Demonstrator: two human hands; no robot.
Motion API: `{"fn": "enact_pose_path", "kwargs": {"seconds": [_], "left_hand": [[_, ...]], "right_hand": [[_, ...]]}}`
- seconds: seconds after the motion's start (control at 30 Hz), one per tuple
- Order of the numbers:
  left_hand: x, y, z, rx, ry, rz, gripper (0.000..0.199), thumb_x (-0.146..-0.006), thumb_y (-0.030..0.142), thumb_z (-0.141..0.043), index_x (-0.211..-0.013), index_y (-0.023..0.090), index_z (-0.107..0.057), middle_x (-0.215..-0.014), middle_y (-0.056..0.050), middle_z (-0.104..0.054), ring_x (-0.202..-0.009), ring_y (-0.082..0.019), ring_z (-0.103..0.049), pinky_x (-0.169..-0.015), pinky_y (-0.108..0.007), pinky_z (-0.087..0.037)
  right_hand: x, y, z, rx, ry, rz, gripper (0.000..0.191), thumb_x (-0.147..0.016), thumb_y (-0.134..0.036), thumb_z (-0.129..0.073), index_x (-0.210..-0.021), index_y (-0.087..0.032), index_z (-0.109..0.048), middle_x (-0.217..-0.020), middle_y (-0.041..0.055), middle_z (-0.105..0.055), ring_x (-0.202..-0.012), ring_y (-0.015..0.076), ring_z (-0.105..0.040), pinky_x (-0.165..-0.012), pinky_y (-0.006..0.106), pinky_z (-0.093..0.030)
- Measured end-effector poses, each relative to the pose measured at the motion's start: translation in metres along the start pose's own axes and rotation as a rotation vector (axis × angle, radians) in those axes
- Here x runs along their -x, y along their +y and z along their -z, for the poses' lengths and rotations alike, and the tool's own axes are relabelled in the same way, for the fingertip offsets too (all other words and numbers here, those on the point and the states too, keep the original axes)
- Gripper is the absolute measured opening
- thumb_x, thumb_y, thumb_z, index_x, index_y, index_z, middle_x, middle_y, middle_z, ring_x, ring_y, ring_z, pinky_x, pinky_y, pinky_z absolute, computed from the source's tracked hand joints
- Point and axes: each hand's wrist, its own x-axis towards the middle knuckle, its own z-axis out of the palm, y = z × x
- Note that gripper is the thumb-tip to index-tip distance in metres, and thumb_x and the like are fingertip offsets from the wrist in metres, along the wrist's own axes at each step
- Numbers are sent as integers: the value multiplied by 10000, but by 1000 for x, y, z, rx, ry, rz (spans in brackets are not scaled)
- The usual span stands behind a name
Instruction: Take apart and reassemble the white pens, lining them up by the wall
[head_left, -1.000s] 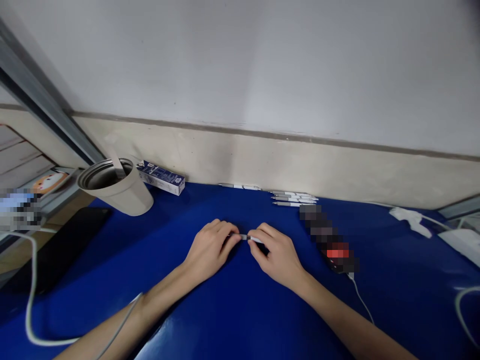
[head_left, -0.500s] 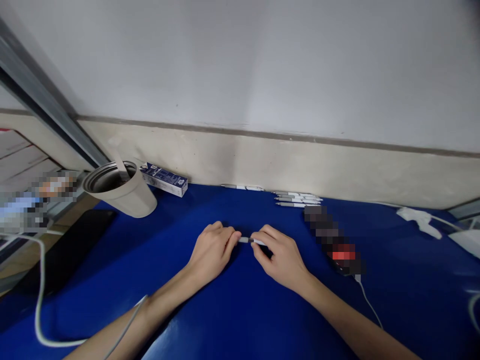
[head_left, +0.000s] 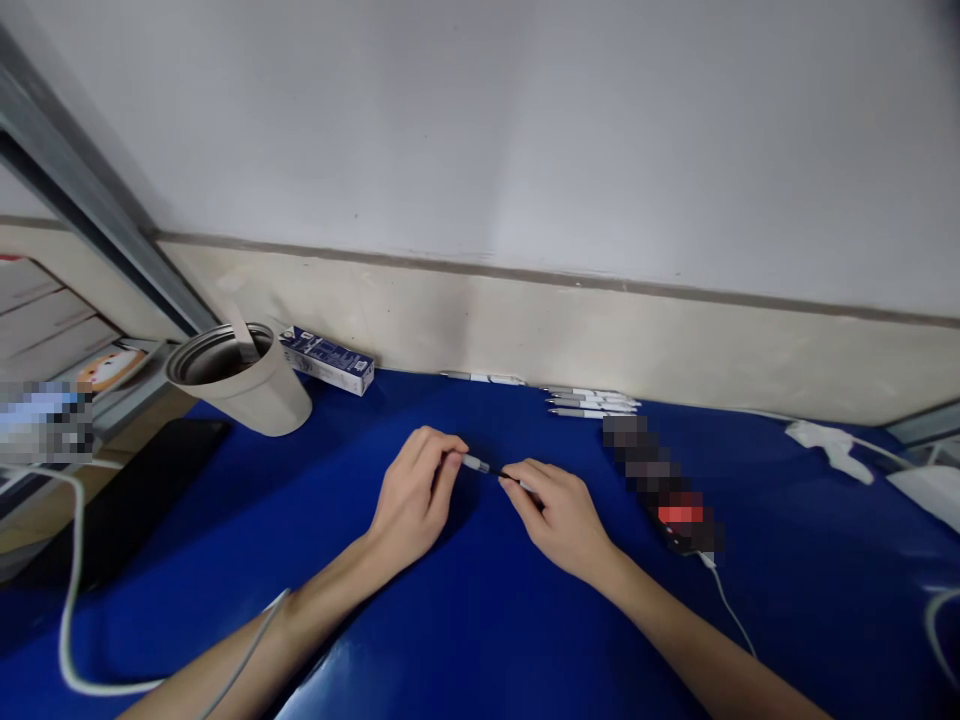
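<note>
Low over the blue tabletop, my left hand (head_left: 420, 490) pinches a light grey pen front section (head_left: 475, 463) between thumb and index finger. My right hand (head_left: 559, 505) grips the white pen barrel (head_left: 528, 487), mostly hidden by its fingers. A thin dark length, seemingly the refill (head_left: 496, 473), bridges the two pieces. Beyond the hands, several white pens (head_left: 592, 402) lie side by side near the wall, and a single white pen (head_left: 484, 379) rests to their left.
A white bucket-like cup (head_left: 281, 395) and a blue-and-white box (head_left: 330, 362) stand at the back left. A black flat object (head_left: 142, 490) lies at left. A blurred dark device (head_left: 645, 470) with a cable is right of my hands. A white cable (head_left: 79, 580) crosses my left forearm.
My left hand has tilted and moved slightly up and left. The front section has come away from the barrel, and a dark thin part now shows between them.
</note>
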Motion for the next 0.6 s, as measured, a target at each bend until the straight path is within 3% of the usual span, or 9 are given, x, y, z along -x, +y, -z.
{"fn": "enact_pose_path", "kwargs": {"seconds": [0.13,0.23,0.3,0.47,0.6], "left_hand": [[-2,2,3,10,206,148,173,-972,213,-368,-987,200,-539,-949,-36,-545,-872,-163,-524,-773,-298,-414],[-3,-1,4,26,271,246,194,-971,219,-349,-959,206,-543,-921,-30,-548,-853,-167,-519,-750,-303,-411],[-5,-4,3,6,219,269,204,-962,208,-354,-925,206,-555,-873,-25,-563,-834,-175,-516,-745,-317,-404],[-6,-9,0,-195,-77,253,189,-901,159,-446,-845,223,-616,-875,-6,-640,-898,-209,-518,-798,-373,-363],[-6,-5,0,-234,-95,229,115,-854,165,-528,-883,230,-618,-977,-4,-649,-978,-224,-504,-842,-396,-349]], "right_hand": [[1,0,0,-51,46,-27,191,-955,-255,-424,-887,-218,-598,-741,3,-601,-658,136,-534,-625,263,-382],[2,0,0,-76,70,-36,196,-953,-255,-427,-861,-212,-595,-720,4,-591,-634,132,-527,-609,261,-391],[1,0,0,-91,83,-40,197,-954,-254,-425,-870,-210,-598,-727,7,-596,-632,131,-530,-614,262,-400],[1,-1,0,-90,90,-33,192,-957,-237,-421,-980,-219,-611,-797,15,-621,-678,133,-555,-648,264,-416],[2,-1,-3,18,79,-10,204,-950,-226,-428,-1011,-210,-622,-812,26,-626,-713,143,-566,-664,273,-425]]}}
